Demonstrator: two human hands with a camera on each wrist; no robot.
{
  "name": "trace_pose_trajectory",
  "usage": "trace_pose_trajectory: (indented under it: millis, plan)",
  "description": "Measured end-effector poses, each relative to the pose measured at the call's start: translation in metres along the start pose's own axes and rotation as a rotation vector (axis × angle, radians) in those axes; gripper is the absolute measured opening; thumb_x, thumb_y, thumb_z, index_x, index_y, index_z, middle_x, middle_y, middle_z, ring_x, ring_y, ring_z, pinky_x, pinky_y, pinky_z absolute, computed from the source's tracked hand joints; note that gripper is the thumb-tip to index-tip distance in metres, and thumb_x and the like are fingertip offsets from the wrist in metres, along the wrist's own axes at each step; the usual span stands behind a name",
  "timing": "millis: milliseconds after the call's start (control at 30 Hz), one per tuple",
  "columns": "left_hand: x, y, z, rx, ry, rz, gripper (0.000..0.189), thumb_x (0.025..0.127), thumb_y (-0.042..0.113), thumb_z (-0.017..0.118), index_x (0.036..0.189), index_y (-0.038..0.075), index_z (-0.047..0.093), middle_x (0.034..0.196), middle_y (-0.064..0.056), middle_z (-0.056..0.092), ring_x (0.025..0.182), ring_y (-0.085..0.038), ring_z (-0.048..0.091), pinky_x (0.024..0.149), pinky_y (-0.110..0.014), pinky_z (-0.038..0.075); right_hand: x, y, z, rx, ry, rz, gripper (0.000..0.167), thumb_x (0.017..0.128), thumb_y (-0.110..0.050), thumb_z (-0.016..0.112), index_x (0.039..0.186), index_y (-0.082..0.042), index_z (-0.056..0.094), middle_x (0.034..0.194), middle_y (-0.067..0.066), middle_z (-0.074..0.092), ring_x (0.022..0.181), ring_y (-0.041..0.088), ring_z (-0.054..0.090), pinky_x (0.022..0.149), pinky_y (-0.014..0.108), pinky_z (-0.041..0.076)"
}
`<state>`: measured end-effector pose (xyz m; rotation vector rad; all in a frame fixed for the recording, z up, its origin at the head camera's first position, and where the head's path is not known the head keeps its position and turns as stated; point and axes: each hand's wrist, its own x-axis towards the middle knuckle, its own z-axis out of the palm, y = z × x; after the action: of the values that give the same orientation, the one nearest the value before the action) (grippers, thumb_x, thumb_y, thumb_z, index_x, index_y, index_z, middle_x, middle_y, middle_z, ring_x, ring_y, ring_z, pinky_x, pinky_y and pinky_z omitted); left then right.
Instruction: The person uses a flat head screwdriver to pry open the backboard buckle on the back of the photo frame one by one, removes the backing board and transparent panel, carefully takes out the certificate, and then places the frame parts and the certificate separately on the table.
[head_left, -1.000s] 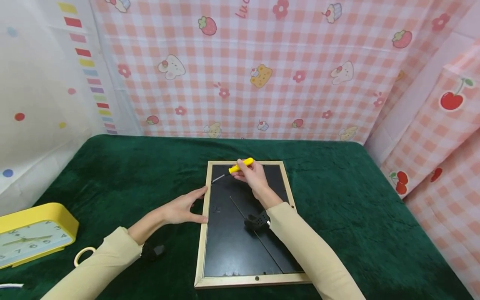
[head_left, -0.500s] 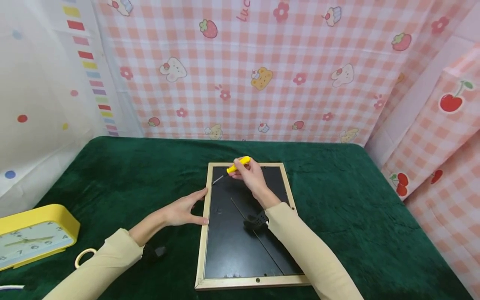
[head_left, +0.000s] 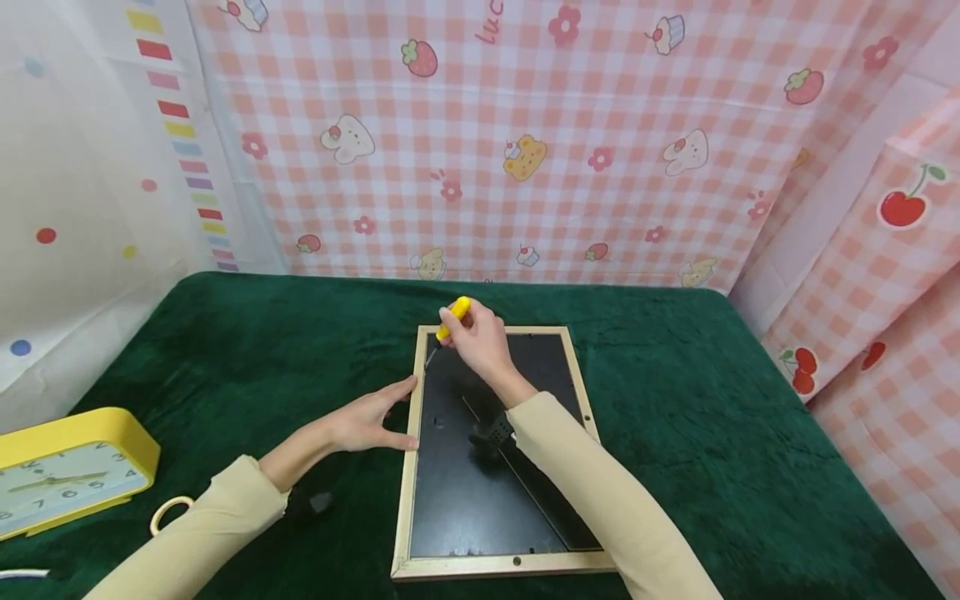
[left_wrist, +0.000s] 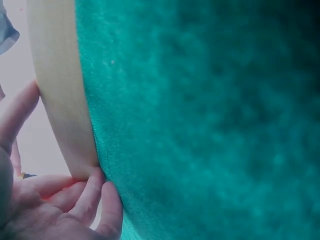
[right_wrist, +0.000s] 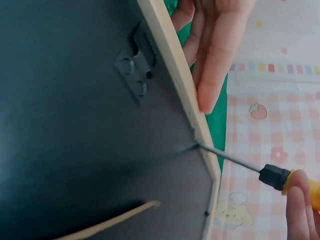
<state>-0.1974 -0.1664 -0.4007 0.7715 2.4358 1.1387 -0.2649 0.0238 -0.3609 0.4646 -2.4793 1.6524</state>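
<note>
A picture frame with a pale wooden rim (head_left: 403,517) lies back side up, its black backing board (head_left: 453,500) showing. My right hand (head_left: 486,343) grips a screwdriver by its yellow handle (head_left: 454,317). In the right wrist view the screwdriver's thin shaft (right_wrist: 232,159) slants down, its tip at a small dark tab (right_wrist: 190,148) on the rim's inner edge. With thumb and fingers spread, my left hand (head_left: 366,422) touches the rim's left side. The left wrist view shows those fingertips (left_wrist: 95,175) against the wood. A metal hanger plate (right_wrist: 137,65) is fixed to the board.
A yellow clock (head_left: 112,433) stands at the left, near a cream ring (head_left: 159,514) partly behind the left sleeve. At the lower left lies a white strip (head_left: 22,573). Dark green cloth (head_left: 675,417) covers the table; a pink checked curtain (head_left: 585,208) hangs behind.
My right hand has moved left and a little up, and the screwdriver stands steeper, its tip staying at the left rim. My left hand keeps its place on the frame.
</note>
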Motion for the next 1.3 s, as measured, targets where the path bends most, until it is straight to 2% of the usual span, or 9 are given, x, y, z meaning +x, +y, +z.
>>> trace_pose_trajectory:
  millis: [167,267,467,600,833,1033,1100,1167,1300]
  plan:
    - [0.001,0.000,0.000,-0.006,-0.001,0.003,0.092,0.076,0.029,0.069,0.138,-0.005,0.012,0.141,-0.019,0.018,0.122,-0.030,0.027,0.093,-0.051,0.027,0.003,-0.013,0.010,-0.221,0.024,-0.064,0.025,0.088,-0.035,0.052,0.091,-0.010,0.056,0.069,-0.003,0.058,0.059,0.005,0.055,0.056,0.022,0.045]
    - [0.001,0.000,0.001,0.002,0.000,-0.001,0.092,0.076,0.030,0.070,0.138,-0.005,0.012,0.141,-0.019,0.019,0.122,-0.030,0.027,0.094,-0.050,0.027,0.002,-0.018,0.017,-0.314,0.060,-0.103,0.024,0.089,-0.034,0.052,0.086,-0.010,0.056,0.063,-0.004,0.055,0.054,0.007,0.050,0.053,0.022,0.041]
    - [0.001,0.002,0.000,-0.006,0.000,-0.007,0.092,0.076,0.029,0.070,0.138,-0.005,0.011,0.141,-0.019,0.017,0.122,-0.030,0.026,0.094,-0.050,0.026,0.001,-0.026,0.026,-0.381,0.074,-0.181,0.025,0.089,-0.032,0.051,0.081,-0.009,0.054,0.059,-0.001,0.049,0.047,0.012,0.045,0.050,0.021,0.038]
    - [0.001,0.002,0.000,-0.005,-0.005,-0.015,0.092,0.076,0.029,0.070,0.138,-0.005,0.011,0.141,-0.019,0.017,0.122,-0.030,0.026,0.094,-0.049,0.026,0.002,-0.026,0.023,-0.383,0.069,-0.171,0.025,0.089,-0.031,0.051,0.082,-0.008,0.054,0.060,-0.001,0.051,0.049,0.011,0.046,0.050,0.021,0.039]
    - [0.001,0.001,0.000,-0.004,-0.004,0.005,0.092,0.076,0.029,0.070,0.139,-0.004,0.011,0.140,-0.019,0.018,0.121,-0.031,0.026,0.095,-0.051,0.024,0.003,-0.023,0.012,-0.298,0.051,-0.088,0.025,0.089,-0.031,0.051,0.087,-0.007,0.056,0.066,-0.001,0.057,0.053,0.005,0.054,0.052,0.021,0.043]
    - [0.002,0.003,0.000,0.022,-0.008,-0.007,0.093,0.076,0.031,0.070,0.138,-0.005,0.012,0.139,-0.019,0.019,0.121,-0.030,0.027,0.095,-0.049,0.023,0.006,-0.025,-0.003,-0.226,0.134,-0.081,0.025,0.089,-0.029,0.052,0.086,-0.005,0.056,0.064,0.000,0.058,0.053,0.010,0.056,0.050,0.023,0.044]
    - [0.002,0.003,0.000,0.024,-0.008,-0.014,0.093,0.075,0.031,0.070,0.138,-0.004,0.012,0.139,-0.019,0.019,0.121,-0.030,0.027,0.095,-0.049,0.024,0.008,-0.026,-0.012,-0.173,0.136,-0.080,0.025,0.089,-0.030,0.052,0.087,-0.005,0.056,0.068,0.002,0.059,0.055,0.013,0.059,0.051,0.023,0.045]
    - [0.002,0.003,0.000,0.023,-0.009,-0.015,0.093,0.075,0.030,0.070,0.138,-0.005,0.012,0.139,-0.019,0.019,0.121,-0.030,0.027,0.095,-0.050,0.024,0.007,-0.024,-0.022,-0.089,0.098,-0.067,0.026,0.089,-0.030,0.052,0.091,-0.005,0.056,0.073,0.004,0.060,0.059,0.016,0.060,0.054,0.024,0.048]
    - [0.002,0.002,0.000,0.027,-0.010,-0.006,0.092,0.076,0.030,0.070,0.138,-0.005,0.012,0.139,-0.019,0.019,0.120,-0.030,0.027,0.094,-0.050,0.025,0.003,-0.017,-0.043,0.168,-0.047,-0.029,0.030,0.090,-0.026,0.052,0.103,0.001,0.052,0.085,0.012,0.062,0.066,0.021,0.061,0.062,0.032,0.050]
